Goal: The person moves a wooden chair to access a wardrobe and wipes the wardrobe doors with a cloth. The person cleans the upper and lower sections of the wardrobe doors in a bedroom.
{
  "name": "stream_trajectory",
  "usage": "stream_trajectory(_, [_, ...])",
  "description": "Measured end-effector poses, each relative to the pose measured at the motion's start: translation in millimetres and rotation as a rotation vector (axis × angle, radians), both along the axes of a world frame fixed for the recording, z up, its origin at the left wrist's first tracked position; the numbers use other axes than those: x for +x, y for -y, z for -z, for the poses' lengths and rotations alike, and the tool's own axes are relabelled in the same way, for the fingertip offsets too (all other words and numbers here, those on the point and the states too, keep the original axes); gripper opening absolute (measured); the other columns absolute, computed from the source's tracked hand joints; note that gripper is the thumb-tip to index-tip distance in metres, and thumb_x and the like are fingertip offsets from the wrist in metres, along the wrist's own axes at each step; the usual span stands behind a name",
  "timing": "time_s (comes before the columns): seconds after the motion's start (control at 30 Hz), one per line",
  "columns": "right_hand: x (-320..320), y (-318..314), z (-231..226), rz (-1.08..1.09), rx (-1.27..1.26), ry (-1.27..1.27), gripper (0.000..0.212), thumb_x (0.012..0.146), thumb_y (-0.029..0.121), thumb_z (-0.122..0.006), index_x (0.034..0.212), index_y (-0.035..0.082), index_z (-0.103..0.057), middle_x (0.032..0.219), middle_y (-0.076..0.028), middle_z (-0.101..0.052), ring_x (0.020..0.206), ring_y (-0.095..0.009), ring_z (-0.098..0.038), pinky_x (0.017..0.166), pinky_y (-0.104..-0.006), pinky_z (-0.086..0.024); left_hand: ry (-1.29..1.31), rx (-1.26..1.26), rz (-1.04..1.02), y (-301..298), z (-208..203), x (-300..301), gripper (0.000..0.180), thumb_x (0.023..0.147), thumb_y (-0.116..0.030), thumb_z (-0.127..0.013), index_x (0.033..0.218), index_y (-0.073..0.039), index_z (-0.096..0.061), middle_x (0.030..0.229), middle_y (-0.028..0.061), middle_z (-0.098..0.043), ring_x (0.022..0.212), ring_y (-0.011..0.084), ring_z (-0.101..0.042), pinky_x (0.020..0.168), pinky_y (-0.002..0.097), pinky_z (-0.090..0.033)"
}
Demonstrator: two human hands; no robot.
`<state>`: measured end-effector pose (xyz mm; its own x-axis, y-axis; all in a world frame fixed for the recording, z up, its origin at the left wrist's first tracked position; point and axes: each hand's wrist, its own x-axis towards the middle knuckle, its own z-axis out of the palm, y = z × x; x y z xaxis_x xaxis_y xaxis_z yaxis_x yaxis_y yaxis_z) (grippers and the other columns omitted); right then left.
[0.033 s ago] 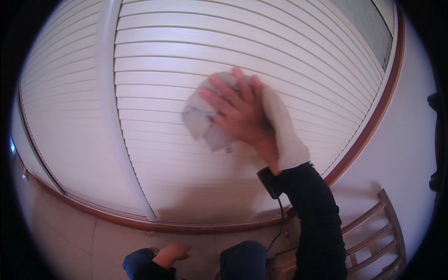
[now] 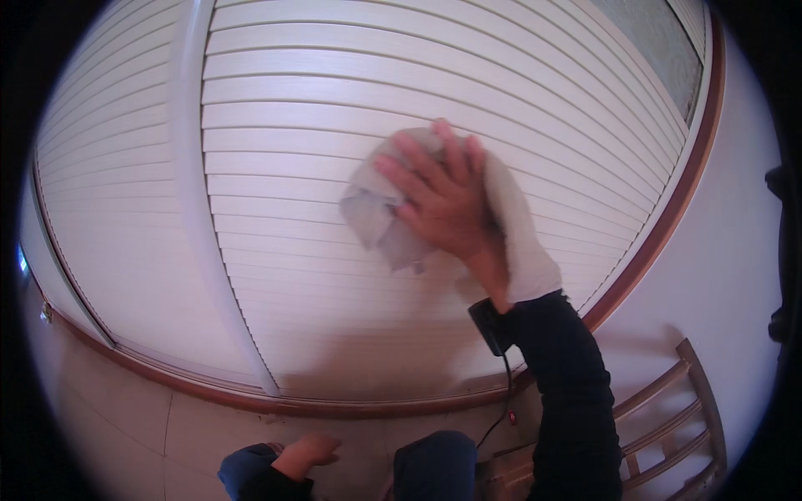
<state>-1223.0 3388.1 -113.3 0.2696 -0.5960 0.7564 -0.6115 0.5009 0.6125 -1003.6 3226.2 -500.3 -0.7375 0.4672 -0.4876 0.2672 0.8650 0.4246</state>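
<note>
My right hand presses a beige cloth against a white slatted door. Its fingers are spread over the cloth, and a long fold of the same cloth runs back along the wrist to the dark sleeve. A small black device with a cable sits at that wrist. Low in the picture, my left hand hangs near my knee, away from the door. Its fingers look loosely extended, with nothing seen in them.
A white upright frame divides the slatted panels. Reddish-brown trim edges the door at right, beside a pale wall. A wooden chair stands at lower right. Pale floor tiles lie below the door.
My right hand and the cloth have slid a short way to the right across the slats. The left hand has stayed in place.
</note>
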Motion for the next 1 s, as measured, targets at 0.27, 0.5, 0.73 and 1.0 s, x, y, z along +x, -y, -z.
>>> stream_trajectory(0.27, [-50.0,-143.9,-3.4,0.294,-0.453,0.053,0.054,0.077,0.025,-0.055,0.127,0.012,-0.044,0.136,-0.012,-0.037,0.126,-0.038,-0.028,0.101,-0.0528,-0.019,0.121,-0.115,0.007,-6.3,-4.2,-10.2,0.044,0.086,-0.028,-0.053,0.124,-0.007,-0.047,0.118,0.0172,-0.053,0.107,0.0342,-0.050,0.091,0.0398,-0.040])
stream_trajectory(0.5, [-99.4,-241.7,23.8,0.430,-0.884,0.115,0.049,0.087,0.029,-0.042,0.130,0.005,-0.038,0.135,-0.015,-0.036,0.120,-0.036,-0.036,0.099,-0.0401,-0.030,-0.010,0.047,-0.045,-8.5,-1.3,-5.3,0.040,0.083,-0.030,-0.054,0.117,-0.008,-0.050,0.111,0.0169,-0.056,0.101,0.0346,-0.053,0.085,0.0418,-0.043])
stream_trajectory(0.73, [-80.6,-188.7,-10.4,0.440,-1.196,0.571,0.052,0.084,0.026,-0.045,0.132,0.007,-0.036,0.140,-0.014,-0.030,0.117,-0.034,-0.038,0.096,-0.0400,-0.032,-0.027,0.008,0.084,-26.3,-7.7,-7.2,0.041,0.085,-0.028,-0.053,0.120,-0.007,-0.048,0.109,0.0183,-0.057,0.102,0.0344,-0.053,0.084,0.0417,-0.044])
stream_trajectory(1.0, [-13.9,35.7,-50.7,0.277,-0.646,-0.048,0.056,0.078,0.022,-0.050,0.130,0.006,-0.038,0.139,-0.014,-0.030,0.124,-0.046,-0.025,0.100,-0.0557,-0.018,-0.063,0.047,0.104,-37.4,-22.2,-9.6,0.033,0.083,-0.024,-0.054,0.111,-0.005,-0.054,0.105,0.0180,-0.058,0.098,0.0341,-0.055,0.082,0.0415,-0.045])
